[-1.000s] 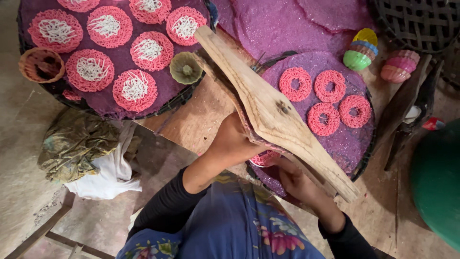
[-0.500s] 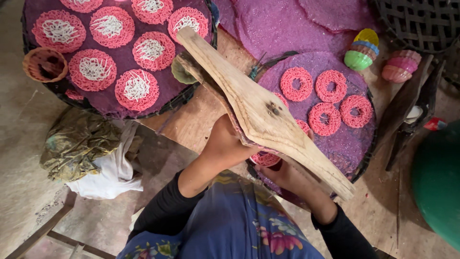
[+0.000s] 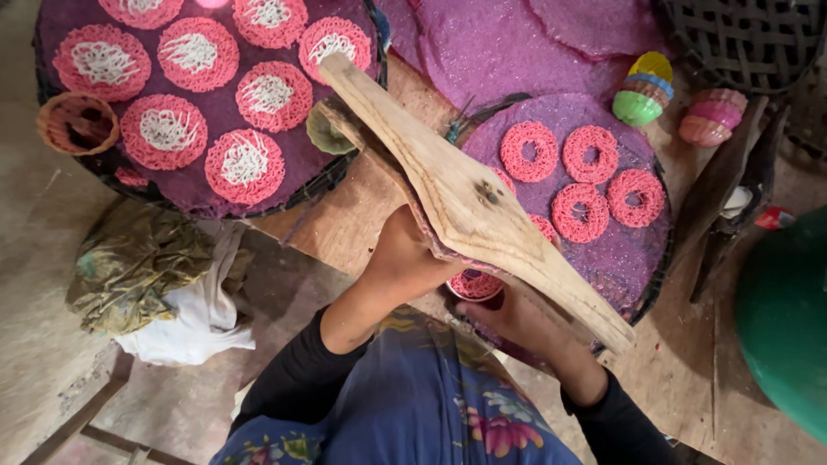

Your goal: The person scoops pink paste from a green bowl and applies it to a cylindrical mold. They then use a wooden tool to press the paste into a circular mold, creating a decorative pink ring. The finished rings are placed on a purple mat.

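From left: a round tray [image 3: 52,82] carried pink-and-white noodle coils, laid apart, seemingly so none stuck together; the left hand [image 3: 405,258] gripped the underside of a long wooden press [image 3: 469,202], held tilted over the table [image 3: 345,220]; the right hand [image 3: 517,319] cupped beneath its pink-filled mouth, closed against it, probably to steady it; the pale, grained press reached over a second tray [image 3: 642,288] of pink rings.
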